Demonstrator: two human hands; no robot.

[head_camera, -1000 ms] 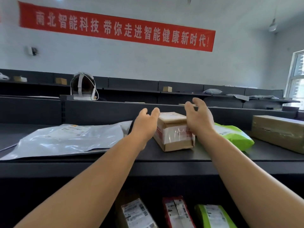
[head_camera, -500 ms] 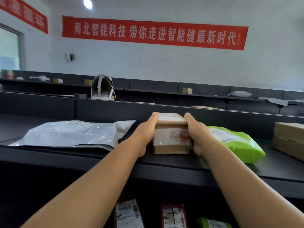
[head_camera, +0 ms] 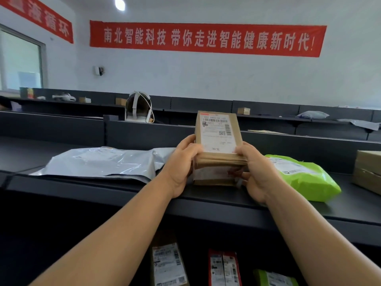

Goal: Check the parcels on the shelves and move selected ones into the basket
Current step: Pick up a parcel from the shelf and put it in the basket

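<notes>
Both hands hold 1 small cardboard parcel (head_camera: pixel 218 141) above the dark shelf (head_camera: pixel 123 188), label tipped toward the camera. Left hand (head_camera: pixel 182 162) grasps its 9 o'clock side, right hand (head_camera: pixel 255 172) its 3 o'clock side. A grey mailer bag (head_camera: pixel 103 162) lies at 9 o'clock, a green bag (head_camera: pixel 305 178) at 3 o'clock.

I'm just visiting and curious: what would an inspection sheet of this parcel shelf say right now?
Surface: dark shelf.
Job's things: small cardboard box, tilted so its label faces the camera; no basket seen.
Clutter: grey mailer bag to its left, green bag to its right, larger carton at the far right, parcels on the lower shelf.
Hands: left hand and right hand grip the box's sides.
Cables: nothing seen.
Surroundings: red banner, more shelving behind.
</notes>
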